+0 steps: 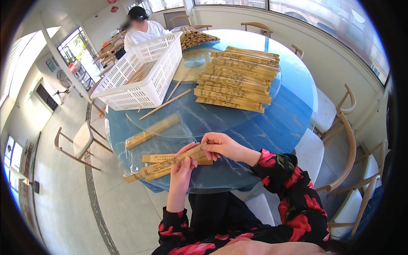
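My left hand (183,166) is closed round a long, narrow tan paper chopstick sleeve (163,167) with dark print, thumb on top. The sleeve slants over the near edge of the blue table. At its upper right end, my right hand (219,146) pinches the tip between thumb and fingers; whether a chopstick is inside I cannot tell. Beneath my hands lie more tan sleeves (152,158), partly covered by the held one. A clear plastic bag (180,129) with a bundle of sleeves (153,131) in it lies just beyond my left hand.
A large stack of tan sleeves (238,78) sits on the glass turntable. Loose chopsticks (165,104) lie beside a white plastic basket (127,95) holding more chopsticks. Behind it is another pile (197,37). A person in white (144,32) sits across the round table. Wooden chairs (83,140) surround it.
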A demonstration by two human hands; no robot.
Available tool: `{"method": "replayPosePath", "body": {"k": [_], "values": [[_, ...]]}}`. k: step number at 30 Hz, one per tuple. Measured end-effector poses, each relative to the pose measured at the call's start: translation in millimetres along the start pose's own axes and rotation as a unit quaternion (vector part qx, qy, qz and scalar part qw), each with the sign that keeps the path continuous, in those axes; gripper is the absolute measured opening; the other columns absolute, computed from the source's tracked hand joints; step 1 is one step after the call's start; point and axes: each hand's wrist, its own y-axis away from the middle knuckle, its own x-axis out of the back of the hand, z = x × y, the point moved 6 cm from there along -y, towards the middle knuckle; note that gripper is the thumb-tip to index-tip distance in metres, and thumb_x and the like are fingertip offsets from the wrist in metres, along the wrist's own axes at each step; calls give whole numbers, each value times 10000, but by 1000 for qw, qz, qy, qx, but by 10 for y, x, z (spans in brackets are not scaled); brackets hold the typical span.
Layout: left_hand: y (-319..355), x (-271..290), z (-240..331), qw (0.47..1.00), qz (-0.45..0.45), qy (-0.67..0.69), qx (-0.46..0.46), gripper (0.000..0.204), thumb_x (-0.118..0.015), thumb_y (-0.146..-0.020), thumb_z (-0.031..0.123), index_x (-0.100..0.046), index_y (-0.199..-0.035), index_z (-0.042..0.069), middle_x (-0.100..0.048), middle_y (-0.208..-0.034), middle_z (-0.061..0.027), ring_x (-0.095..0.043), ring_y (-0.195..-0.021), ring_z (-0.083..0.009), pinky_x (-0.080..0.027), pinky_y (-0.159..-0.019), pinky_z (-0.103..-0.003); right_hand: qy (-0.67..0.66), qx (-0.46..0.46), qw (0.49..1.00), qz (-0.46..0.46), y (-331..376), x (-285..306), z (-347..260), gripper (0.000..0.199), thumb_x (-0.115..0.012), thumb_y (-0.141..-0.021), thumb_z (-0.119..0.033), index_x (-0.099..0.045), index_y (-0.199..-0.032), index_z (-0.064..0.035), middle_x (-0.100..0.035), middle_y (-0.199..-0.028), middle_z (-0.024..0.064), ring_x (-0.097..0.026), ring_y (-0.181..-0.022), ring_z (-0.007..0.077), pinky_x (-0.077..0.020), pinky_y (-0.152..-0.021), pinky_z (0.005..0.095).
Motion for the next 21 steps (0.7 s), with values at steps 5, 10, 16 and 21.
{"method": "replayPosePath", "body": {"k": [5, 10, 16, 21], "values": [[8, -66, 102, 999, -7, -34, -12, 400, -573, -1045, 207, -532, -1390, 8, -644, -1239, -95, -519, -903, -96, -426, -839, -246, -125, 122, 954, 242, 129, 657, -336, 125, -569, -1039, -213, -552, -984, -102, -648, -756, 27, -552, -616, 65, -410, -567, 209], [25, -43, 65, 998, -34, -52, -20, 322, -563, -1043, 163, -570, -1325, 7, -651, -1139, -78, -525, -913, -102, -428, -840, -249, -120, 252, 835, 473, 503, 1536, -555, 130, -561, -1031, -197, -512, -943, -115, -635, -744, 41, -524, -601, 73, -405, -560, 226], [-6, -85, 38, 997, -48, -59, -13, 281, -561, -1040, 129, -583, -1291, 6, -644, -1109, -64, -527, -909, -102, -437, -844, -249, -146, 247, 791, 540, 588, 2188, -500, 112, -563, -1037, -159, -502, -1023, -66, -669, -768, 102, -573, -561, 116, -436, -488, 238], [-8, -54, 12, 997, -42, -64, -13, 266, -576, -1036, 133, -590, -1270, 8, -640, -1084, -58, -540, -896, -102, -450, -841, -244, -146, 298, 760, 559, 534, 2034, -573, 559, -542, -1051, -155, -308, -1548, -48, -661, -1186, 171, -680, -1014, 230, -557, -831, 306]]}}
